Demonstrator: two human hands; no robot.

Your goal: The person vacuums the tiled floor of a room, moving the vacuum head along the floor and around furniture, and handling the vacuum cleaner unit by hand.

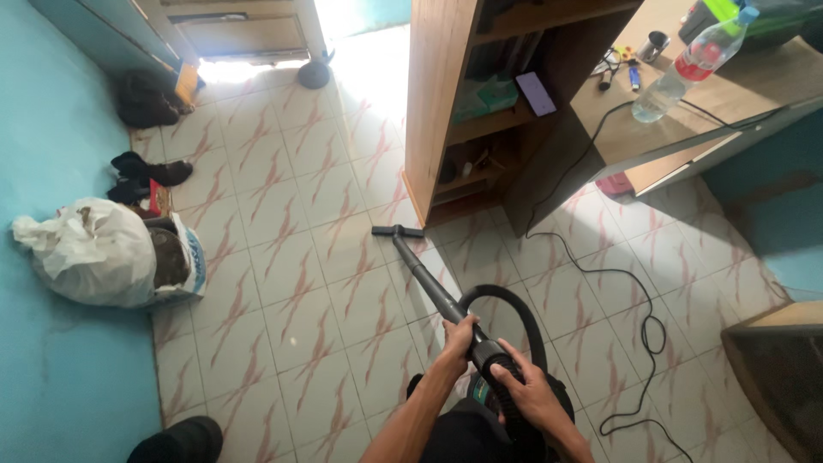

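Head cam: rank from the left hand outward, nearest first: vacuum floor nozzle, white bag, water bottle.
From the left hand:
1. Vacuum floor nozzle, ahead on the tiles, by the shelf's foot.
2. White bag, far left against the blue wall.
3. Water bottle, upper right on the desk.

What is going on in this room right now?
A person is holding a vacuum cleaner wand with both hands: the left hand grips the tube, and the right hand holds the hose end behind it. The floor nozzle rests on the tiled floor beside a wooden shelf unit. A black power cord trails across the tiles, and a full white bag sits by the blue wall.
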